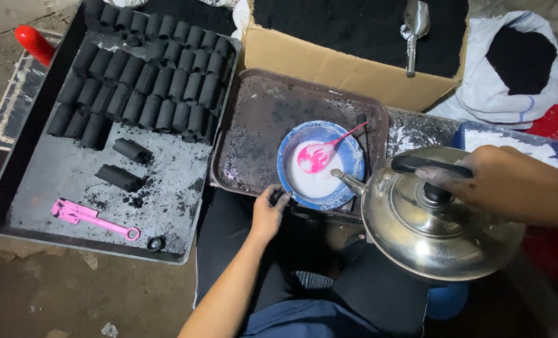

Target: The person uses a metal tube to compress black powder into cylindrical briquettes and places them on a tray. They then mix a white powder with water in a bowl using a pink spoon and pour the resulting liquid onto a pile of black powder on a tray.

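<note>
My right hand [501, 181] grips the black handle of a steel kettle [435, 228], whose spout points at a blue bowl [348, 147]. The bowl holds white liquid and a pink spoon [319, 153]. It sits on a dark, dusty tray [260, 119]. My left hand [269, 209] rests at the near rim of the bowl, fingers curled against the tray's edge.
A large black tray [72, 181] on the left carries rows of black charcoal cylinders [147, 75], two loose ones and a pink tool [91, 216]. Behind stand a cardboard box [341, 69] of black powder with a metal scoop [413, 28] and a white sack [520, 69].
</note>
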